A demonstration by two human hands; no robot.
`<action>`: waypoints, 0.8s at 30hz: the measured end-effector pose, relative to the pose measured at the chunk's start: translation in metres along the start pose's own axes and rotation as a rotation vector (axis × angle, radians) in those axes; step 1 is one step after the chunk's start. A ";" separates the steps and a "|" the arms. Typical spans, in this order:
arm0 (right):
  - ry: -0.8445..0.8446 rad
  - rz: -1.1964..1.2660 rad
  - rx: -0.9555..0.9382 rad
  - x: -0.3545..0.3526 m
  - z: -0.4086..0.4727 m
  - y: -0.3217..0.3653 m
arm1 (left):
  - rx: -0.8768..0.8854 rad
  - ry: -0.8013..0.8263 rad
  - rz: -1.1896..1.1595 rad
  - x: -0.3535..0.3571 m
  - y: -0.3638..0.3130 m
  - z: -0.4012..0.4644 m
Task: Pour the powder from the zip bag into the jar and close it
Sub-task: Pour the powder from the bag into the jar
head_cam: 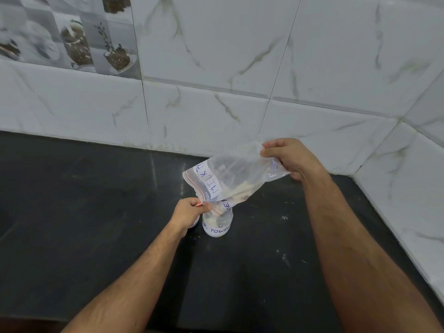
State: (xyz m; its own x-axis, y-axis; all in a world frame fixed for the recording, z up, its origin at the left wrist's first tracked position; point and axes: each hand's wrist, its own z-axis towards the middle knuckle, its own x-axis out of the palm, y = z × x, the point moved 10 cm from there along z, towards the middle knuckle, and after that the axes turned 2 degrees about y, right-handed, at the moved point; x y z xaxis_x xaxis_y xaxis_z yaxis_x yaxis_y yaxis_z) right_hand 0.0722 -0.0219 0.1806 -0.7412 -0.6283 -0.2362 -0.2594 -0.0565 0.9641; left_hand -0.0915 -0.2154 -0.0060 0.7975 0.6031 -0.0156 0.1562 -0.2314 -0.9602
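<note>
While tilted over the jar (217, 224), with the mouth end low and the closed end high, spans the whole gap between both hands: bag (236, 175), long axis sloping from upper right down to lower left, zip edge dipping into the jar's open neck. Above and right of the jar, right hand (292, 158), fingers curled round the bag's raised bottom corner, lifting it. Just left of the jar's rim, left hand (188, 212), nearer the jar, pinching the zip corner and steering it at the opening. Standing upright on the dark counter (96, 212), directly under the bag's mouth, still uncapped. Inside the bag, pale powder (240, 188) gathered along the lower fold, just above the jar; some already lying in the jar. Behind the left hand, touching the counter beside the jar, a small white shape (195, 223), perhaps the lid, mostly hidden. Right of the jar, a few white specks (283, 217) spilled.
</note>
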 end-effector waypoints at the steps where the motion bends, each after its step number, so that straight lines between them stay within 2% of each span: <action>1: -0.001 -0.003 -0.005 0.002 0.000 0.002 | 0.003 0.003 -0.010 0.001 0.000 -0.001; 14: -0.016 0.021 -0.078 0.021 -0.005 0.031 | -0.005 0.016 -0.050 0.003 0.007 0.000; 17: 0.018 0.106 -0.078 0.027 -0.009 0.031 | -0.012 -0.011 -0.057 0.003 0.008 -0.001; 21: 0.105 0.335 -0.089 0.037 -0.015 0.026 | -0.020 -0.025 -0.083 0.002 0.012 -0.004; 24: 0.071 0.360 -0.138 0.035 -0.022 0.013 | -0.028 -0.039 -0.117 0.000 0.020 -0.003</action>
State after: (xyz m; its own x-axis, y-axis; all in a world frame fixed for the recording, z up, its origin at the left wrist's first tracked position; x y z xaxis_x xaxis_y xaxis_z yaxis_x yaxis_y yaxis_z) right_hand 0.0564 -0.0613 0.1877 -0.7236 -0.6789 0.1245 0.0988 0.0766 0.9921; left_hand -0.0867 -0.2228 -0.0241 0.7494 0.6567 0.0849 0.2635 -0.1781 -0.9481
